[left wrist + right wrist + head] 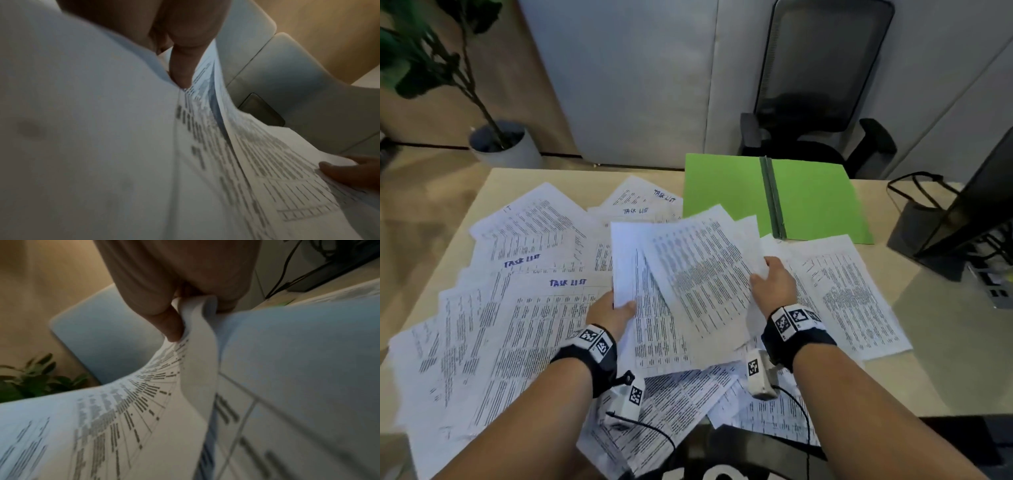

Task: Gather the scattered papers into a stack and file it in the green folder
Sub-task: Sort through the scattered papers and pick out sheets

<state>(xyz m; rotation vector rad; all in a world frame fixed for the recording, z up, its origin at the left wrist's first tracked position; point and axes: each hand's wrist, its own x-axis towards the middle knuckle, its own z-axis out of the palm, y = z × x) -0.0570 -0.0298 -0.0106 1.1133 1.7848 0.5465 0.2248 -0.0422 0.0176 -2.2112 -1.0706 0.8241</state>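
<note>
Several printed white papers (534, 308) lie scattered over the beige table (887, 387), some headed "TASK LIST" in blue ink. Both hands hold a loose bunch of sheets (698, 274) lifted above the pile. My left hand (616, 308) pinches the bunch at its lower left edge, thumb on top; the left wrist view shows the thumb (180, 69) pressed on the paper (257, 162). My right hand (770, 277) pinches the right edge, and the right wrist view shows the sheets (144, 410) curled between thumb (168, 326) and fingers. The green folder (815, 198) lies open at the back right.
A black office chair (822, 85) stands behind the table. A dark monitor stand (959, 219) and cables sit at the right edge. A potted plant (500, 144) stands on the floor at the back left. More papers overhang the table's near edge.
</note>
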